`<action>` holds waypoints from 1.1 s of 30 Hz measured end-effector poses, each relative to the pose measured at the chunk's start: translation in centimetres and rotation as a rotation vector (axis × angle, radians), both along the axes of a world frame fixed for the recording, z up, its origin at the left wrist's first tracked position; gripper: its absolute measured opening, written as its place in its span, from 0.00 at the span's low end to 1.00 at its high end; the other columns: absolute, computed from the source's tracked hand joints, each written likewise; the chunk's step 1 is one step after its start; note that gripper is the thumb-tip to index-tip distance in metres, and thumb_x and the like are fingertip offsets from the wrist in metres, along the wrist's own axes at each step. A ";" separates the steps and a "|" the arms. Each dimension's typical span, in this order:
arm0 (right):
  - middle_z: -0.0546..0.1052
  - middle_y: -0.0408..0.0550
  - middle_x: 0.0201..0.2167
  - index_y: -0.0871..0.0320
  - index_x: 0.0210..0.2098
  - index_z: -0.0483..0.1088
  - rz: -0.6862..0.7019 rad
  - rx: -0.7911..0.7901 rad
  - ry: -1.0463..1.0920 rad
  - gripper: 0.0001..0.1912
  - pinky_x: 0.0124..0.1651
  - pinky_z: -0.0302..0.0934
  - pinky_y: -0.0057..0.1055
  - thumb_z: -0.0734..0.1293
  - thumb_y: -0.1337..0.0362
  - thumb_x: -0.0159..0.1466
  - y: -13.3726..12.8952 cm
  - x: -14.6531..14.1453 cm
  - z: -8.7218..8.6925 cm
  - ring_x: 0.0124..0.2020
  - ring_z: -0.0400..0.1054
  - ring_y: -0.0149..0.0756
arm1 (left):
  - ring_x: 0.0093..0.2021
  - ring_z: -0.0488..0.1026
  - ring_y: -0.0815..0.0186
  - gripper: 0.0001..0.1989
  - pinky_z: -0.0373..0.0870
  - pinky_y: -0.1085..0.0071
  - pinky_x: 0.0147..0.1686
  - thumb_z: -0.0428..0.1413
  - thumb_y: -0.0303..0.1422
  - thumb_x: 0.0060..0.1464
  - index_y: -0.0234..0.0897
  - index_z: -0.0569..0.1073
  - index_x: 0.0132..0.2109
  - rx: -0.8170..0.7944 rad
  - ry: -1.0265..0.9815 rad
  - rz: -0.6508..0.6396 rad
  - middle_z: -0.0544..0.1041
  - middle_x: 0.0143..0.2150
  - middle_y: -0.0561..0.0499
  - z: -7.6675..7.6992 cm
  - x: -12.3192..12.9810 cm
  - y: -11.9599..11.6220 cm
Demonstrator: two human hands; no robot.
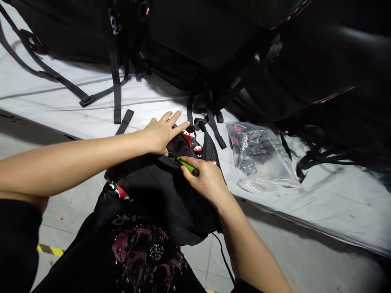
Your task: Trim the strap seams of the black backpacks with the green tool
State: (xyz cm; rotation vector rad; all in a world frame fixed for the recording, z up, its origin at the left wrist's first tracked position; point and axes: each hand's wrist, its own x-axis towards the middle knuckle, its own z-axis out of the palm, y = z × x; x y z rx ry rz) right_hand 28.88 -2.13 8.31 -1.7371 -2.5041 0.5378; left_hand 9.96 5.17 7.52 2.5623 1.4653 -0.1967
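A black backpack (146,175) with red-and-white toothed print on its trim lies at the table's near edge, partly over my lap. My left hand (163,132) rests on its upper part, fingers spread and the thumb down against the fabric. Closed around a slim green-and-black hand tool (187,165), my right hand (207,179) is just to the right of my left hand. The tool's tip is at a fold in the black fabric; its exact kind is hard to make out.
Large black bags (195,40) line the back of the white table (39,95), their straps (116,85) hanging forward. A clear plastic bag (262,158) lies right of the backpack, with dark and pink contents. A thin black cord (224,254) hangs near my right forearm.
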 end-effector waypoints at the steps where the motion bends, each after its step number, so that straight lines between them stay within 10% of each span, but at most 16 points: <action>1: 0.81 0.48 0.47 0.55 0.52 0.76 0.009 0.020 0.035 0.16 0.51 0.69 0.42 0.66 0.65 0.66 -0.1 -0.1 -0.3 0.46 0.77 0.46 | 0.72 0.39 0.40 0.63 0.63 0.50 0.58 0.69 0.43 0.42 0.49 0.34 0.73 -0.057 0.019 0.024 0.28 0.75 0.42 0.3 -0.4 0.1; 11: 0.81 0.47 0.46 0.55 0.52 0.75 0.012 0.142 0.402 0.16 0.51 0.68 0.39 0.66 0.65 0.65 0.2 -2.3 -4.3 0.40 0.78 0.41 | 0.64 0.56 0.40 0.65 0.72 0.54 0.50 0.69 0.36 0.43 0.47 0.30 0.73 0.058 0.032 0.155 0.31 0.75 0.35 -0.7 -1.0 -1.3; 27: 0.83 0.45 0.41 0.53 0.50 0.77 0.099 0.076 0.421 0.15 0.51 0.63 0.41 0.67 0.65 0.65 -0.3 -2.1 -2.9 0.38 0.76 0.39 | 0.65 0.63 0.56 0.59 0.64 0.68 0.58 0.62 0.34 0.47 0.50 0.29 0.72 -0.205 -0.092 0.058 0.40 0.75 0.40 0.3 -3.9 1.4; 33: 0.82 0.47 0.41 0.53 0.49 0.77 0.105 0.038 0.371 0.15 0.50 0.62 0.42 0.66 0.63 0.64 0.1 -2.3 -3.1 0.39 0.77 0.42 | 0.56 0.71 0.58 0.57 0.67 0.70 0.52 0.61 0.35 0.48 0.48 0.31 0.73 -0.191 -0.055 0.082 0.57 0.69 0.42 0.6 -4.1 1.4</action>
